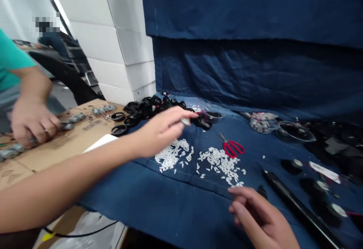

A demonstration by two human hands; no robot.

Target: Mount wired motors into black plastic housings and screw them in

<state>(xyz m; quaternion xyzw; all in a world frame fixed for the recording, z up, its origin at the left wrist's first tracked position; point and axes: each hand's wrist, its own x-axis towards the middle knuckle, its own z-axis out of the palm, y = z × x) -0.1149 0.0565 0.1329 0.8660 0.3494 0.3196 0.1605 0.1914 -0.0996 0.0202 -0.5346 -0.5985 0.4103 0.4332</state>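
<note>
My left hand reaches across a blue denim cloth, its fingertips pinching a small pale part. Those fingers sit just short of a heap of black round caps. Below the hand lie two loose piles of small white pieces. My right hand rests low at the cloth's front, holding nothing, fingers apart. It is nearest the second white pile and a long black rod. Red-handled scissors lie above the white pieces.
A person in a teal shirt works at left, their hand over grey cylindrical parts on brown cardboard. A clear bowl, black discs with white centres and dark blue hanging cloth fill the right and back.
</note>
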